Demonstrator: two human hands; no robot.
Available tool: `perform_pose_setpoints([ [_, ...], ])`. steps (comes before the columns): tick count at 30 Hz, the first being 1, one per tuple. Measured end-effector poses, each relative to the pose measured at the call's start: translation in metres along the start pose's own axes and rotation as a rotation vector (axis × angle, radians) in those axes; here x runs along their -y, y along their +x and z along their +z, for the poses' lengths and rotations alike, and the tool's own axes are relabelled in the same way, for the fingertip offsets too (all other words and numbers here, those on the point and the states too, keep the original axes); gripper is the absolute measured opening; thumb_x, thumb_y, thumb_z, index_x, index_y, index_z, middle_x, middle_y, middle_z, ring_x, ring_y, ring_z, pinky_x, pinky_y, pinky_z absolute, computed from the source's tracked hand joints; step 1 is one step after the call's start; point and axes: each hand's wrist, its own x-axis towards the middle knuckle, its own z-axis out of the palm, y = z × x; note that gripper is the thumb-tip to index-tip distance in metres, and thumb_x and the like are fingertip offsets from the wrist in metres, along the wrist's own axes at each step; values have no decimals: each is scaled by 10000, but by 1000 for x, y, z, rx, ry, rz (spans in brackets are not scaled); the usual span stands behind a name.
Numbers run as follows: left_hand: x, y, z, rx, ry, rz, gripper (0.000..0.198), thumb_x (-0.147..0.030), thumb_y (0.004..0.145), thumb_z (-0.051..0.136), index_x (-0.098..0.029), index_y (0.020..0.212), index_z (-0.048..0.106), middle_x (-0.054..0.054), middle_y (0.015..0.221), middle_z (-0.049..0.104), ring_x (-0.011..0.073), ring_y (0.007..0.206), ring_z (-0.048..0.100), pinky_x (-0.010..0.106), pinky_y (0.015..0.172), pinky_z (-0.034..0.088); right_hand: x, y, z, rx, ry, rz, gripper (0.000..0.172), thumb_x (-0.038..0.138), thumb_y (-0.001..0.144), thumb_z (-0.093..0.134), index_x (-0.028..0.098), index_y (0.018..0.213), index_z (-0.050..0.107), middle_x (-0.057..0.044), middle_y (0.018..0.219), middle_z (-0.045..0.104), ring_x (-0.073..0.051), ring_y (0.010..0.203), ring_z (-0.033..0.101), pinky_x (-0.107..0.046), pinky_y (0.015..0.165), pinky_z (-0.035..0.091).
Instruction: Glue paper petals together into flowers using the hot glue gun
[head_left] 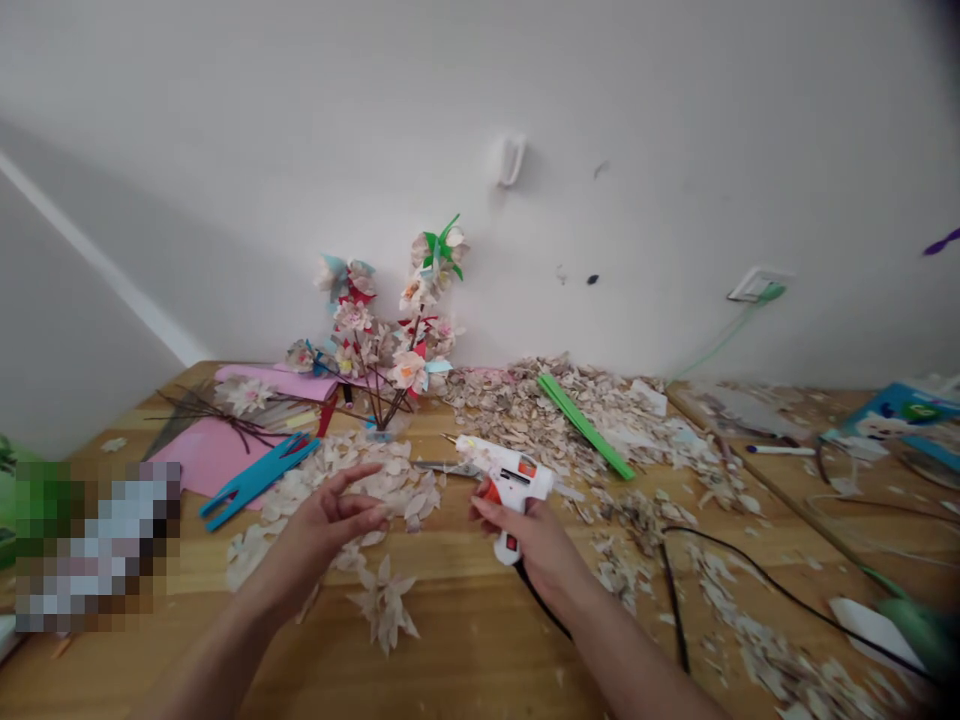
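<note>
My right hand point(529, 540) grips a white and orange hot glue gun point(505, 480) by its handle, nozzle pointing left; its black cord point(757, 580) trails off to the right. My left hand point(330, 515) hovers with fingers stretched out and apart over a heap of pale dried petals point(390, 485), holding nothing I can see. A flower assembled from pale petals point(386, 600) lies on the wooden table point(465, 650) just in front of both hands. Behind stands a bouquet of handmade petal flowers point(397, 330) on dark stems.
A blue plastic tool point(259, 480) and pink paper sheets point(202, 450) lie at left with dark twigs point(202, 410). A green strip point(585, 425) rests on a large petal pile point(540, 400). A marker point(780, 450), wires and a blue box point(900, 415) sit at right. A wall socket point(757, 285) is behind.
</note>
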Motion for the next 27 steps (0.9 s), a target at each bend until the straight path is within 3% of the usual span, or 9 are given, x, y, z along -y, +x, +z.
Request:
perform_pose_setpoints([
  [3, -5, 0, 18, 104, -83, -54, 696, -299, 582, 776, -196, 1202, 477, -36, 650, 702, 144, 667, 659, 282, 738, 467, 12, 1, 22, 96, 144, 50, 301, 280, 501, 811, 187, 737, 648, -1, 779, 689, -170, 699, 638, -238, 573, 452],
  [6, -7, 3, 27, 127, -127, -84, 708, -284, 566, 788, -190, 1197, 481, -20, 668, 717, 152, 668, 665, 293, 747, 470, 18, 4, 31, 157, 172, 78, 334, 239, 443, 829, 191, 720, 648, 22, 754, 675, -138, 639, 607, -237, 583, 450],
  [11, -8, 10, 33, 133, -106, -65, 670, -273, 582, 779, -182, 1180, 488, -28, 638, 704, 131, 638, 640, 257, 691, 451, 16, 11, 28, 142, 156, 105, 348, 184, 424, 820, 179, 716, 630, 53, 561, 625, -115, 535, 545, -223, 548, 416],
  [19, 0, 15, 42, 122, -176, -110, 636, -254, 558, 797, -167, 1125, 523, -15, 643, 699, 120, 617, 633, 275, 710, 488, 5, 17, 25, 154, 170, 140, 356, 163, 428, 817, 162, 723, 617, 59, 553, 594, -88, 500, 493, -194, 486, 352],
  [23, -5, 10, 44, 87, -201, -131, 624, -234, 546, 803, -155, 1106, 539, 0, 645, 710, 127, 590, 646, 272, 669, 509, 4, 18, 24, 135, 152, 102, 364, 230, 458, 824, 168, 751, 617, 47, 605, 600, -99, 527, 518, -207, 511, 377],
  [27, -13, 10, 42, 9, -206, -104, 675, -249, 515, 816, -139, 1116, 531, 12, 626, 715, 154, 578, 657, 293, 630, 533, 10, 14, 11, 100, -8, 42, 356, 442, 621, 734, 170, 810, 604, 11, 646, 622, -92, 490, 500, -204, 463, 345],
])
